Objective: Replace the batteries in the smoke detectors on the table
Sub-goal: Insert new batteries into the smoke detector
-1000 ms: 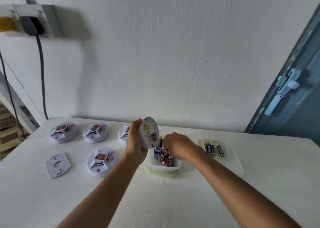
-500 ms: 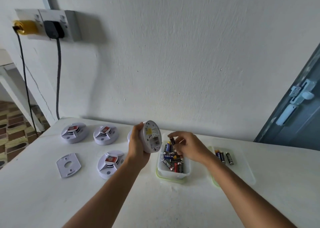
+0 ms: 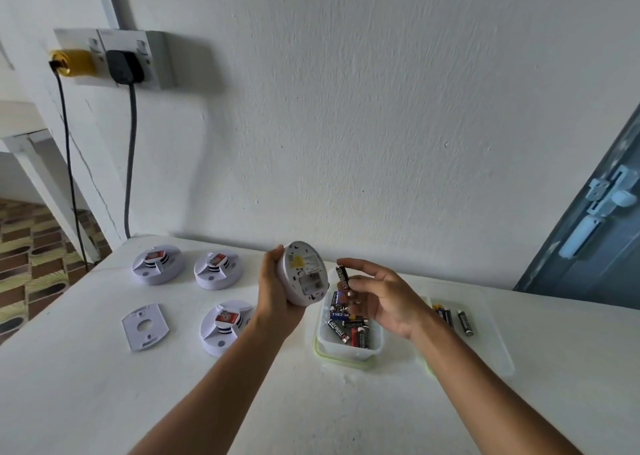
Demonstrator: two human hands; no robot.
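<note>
My left hand (image 3: 277,290) grips a white round smoke detector (image 3: 304,272), tilted on edge with its open battery bay facing me. My right hand (image 3: 384,297) pinches a black battery (image 3: 343,279) upright just right of the detector, above a clear plastic tub (image 3: 375,345) that holds several more batteries. Three other detectors stand on the white table: two at the back left (image 3: 157,264) (image 3: 217,270) and one nearer (image 3: 225,326).
A white mounting plate (image 3: 145,326) lies at the left of the table (image 3: 104,385). A clear lid (image 3: 485,333) right of the tub carries a few loose batteries (image 3: 465,322). Cables hang from a wall socket (image 3: 110,58) at the left. A blue door (image 3: 595,240) is at the right.
My right hand came up out of the tub with one battery pinched in its fingers and now holds it beside the detector. The view has shifted right and closer.
</note>
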